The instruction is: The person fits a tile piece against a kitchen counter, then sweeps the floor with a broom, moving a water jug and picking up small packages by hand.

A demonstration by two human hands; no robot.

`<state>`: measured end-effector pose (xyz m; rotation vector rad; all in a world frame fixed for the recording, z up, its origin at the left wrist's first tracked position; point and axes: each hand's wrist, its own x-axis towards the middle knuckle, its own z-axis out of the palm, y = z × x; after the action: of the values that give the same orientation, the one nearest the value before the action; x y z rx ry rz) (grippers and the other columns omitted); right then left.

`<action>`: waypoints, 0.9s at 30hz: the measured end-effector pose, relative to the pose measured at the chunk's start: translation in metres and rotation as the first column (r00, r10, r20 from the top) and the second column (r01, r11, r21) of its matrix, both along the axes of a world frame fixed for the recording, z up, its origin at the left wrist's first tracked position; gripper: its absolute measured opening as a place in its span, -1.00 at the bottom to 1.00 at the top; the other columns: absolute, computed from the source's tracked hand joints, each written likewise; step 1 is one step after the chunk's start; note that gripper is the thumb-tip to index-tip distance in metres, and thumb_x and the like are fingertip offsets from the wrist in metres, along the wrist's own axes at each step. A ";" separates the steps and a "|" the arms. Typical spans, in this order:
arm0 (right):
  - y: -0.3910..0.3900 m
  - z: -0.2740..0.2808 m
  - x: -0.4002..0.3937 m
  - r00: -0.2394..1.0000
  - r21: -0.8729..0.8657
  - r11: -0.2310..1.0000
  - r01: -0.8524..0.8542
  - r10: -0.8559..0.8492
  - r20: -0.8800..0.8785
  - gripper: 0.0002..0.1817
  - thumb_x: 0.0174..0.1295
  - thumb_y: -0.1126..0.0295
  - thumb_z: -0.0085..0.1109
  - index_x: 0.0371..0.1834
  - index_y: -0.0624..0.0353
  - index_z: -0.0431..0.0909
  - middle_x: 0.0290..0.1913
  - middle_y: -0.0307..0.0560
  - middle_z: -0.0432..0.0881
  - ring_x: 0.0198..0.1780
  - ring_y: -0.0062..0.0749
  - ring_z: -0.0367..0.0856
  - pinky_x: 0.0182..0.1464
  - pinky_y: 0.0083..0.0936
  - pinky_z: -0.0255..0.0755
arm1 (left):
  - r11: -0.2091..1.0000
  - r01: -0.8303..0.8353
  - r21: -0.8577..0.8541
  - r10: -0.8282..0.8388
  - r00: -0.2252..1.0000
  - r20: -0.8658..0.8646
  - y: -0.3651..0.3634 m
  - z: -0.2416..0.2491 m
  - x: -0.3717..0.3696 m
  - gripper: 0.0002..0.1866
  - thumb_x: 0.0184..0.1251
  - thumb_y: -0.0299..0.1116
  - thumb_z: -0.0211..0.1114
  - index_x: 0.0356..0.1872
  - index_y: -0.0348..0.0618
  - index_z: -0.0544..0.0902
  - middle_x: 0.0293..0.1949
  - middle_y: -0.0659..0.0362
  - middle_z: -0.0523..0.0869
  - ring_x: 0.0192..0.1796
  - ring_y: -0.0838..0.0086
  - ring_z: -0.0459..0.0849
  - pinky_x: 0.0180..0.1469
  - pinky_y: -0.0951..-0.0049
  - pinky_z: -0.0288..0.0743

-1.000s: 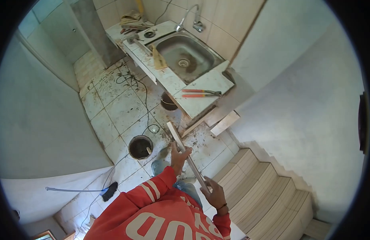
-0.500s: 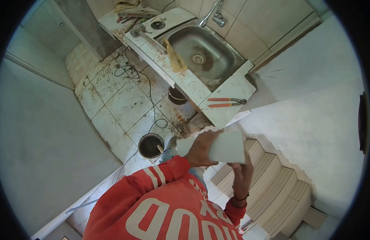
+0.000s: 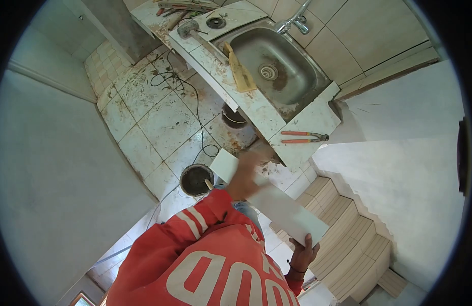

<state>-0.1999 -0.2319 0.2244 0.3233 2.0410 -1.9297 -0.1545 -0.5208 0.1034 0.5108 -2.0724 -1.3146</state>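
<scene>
A long white tile strip (image 3: 289, 209) slants in front of my body. My right hand (image 3: 303, 250) grips its lower right end, with the fingers on the upper face near the corner. Across the strip's upper left part lies my left hand (image 3: 244, 176), smeared by motion. Its fingers are too blurred to show whether they press on the tile or close around it. A dark bucket (image 3: 197, 180) with a handle sticking out stands on the floor just left of my left hand.
Ahead is a worn counter with a steel sink (image 3: 277, 71), orange-handled pincers (image 3: 304, 136), a mallet (image 3: 189, 29) and a yellowish piece (image 3: 241, 71). A black cable (image 3: 198, 104) crosses the dirty floor. A second bucket (image 3: 233, 117) sits under the counter. Wood-look steps (image 3: 348, 229) lie right.
The tile strip has swung so its right end points lower and more of its face shows. My right hand has moved down with it. My left hand has shifted slightly and blurred; the view has shifted.
</scene>
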 end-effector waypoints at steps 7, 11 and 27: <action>0.058 -0.035 0.000 0.993 -0.305 0.951 0.059 -0.024 0.118 -0.51 0.36 0.27 0.25 0.26 0.20 0.32 0.04 0.02 0.59 -0.12 -0.19 0.68 -0.31 -0.30 0.72 | 0.411 -0.408 0.816 -0.037 0.886 0.462 -0.117 -0.085 0.059 -0.58 0.46 -0.04 0.18 0.20 0.00 0.56 0.03 0.16 0.64 0.01 0.33 0.65 0.07 0.10 0.51; 0.077 -0.060 -0.001 0.970 -0.381 0.924 -0.028 0.117 0.212 -0.52 0.38 0.33 0.21 0.33 0.07 0.31 0.13 -0.02 0.57 0.04 -0.09 0.66 -0.13 -0.15 0.71 | 0.162 -0.187 0.969 -0.042 0.980 0.196 -0.111 -0.091 0.033 -0.73 0.58 -0.14 0.01 0.00 0.02 0.62 -0.14 0.31 0.67 -0.19 0.54 0.65 -0.11 0.29 0.55; 0.060 -0.141 0.006 0.911 0.027 0.941 -0.337 0.319 0.263 -0.54 0.16 0.44 0.36 0.11 0.48 0.57 -0.16 0.10 0.73 -0.16 -0.17 0.78 -0.27 -0.43 0.72 | 0.213 -0.255 0.943 0.144 0.963 0.228 -0.109 -0.096 -0.030 -0.64 0.52 -0.10 0.16 0.15 -0.09 0.52 -0.08 0.20 0.66 -0.17 0.41 0.69 -0.22 0.20 0.65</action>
<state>-0.1943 -0.1717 0.0834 0.2144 1.8605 -1.5309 -0.1842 -0.6293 0.0071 1.3359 -0.8437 -2.3554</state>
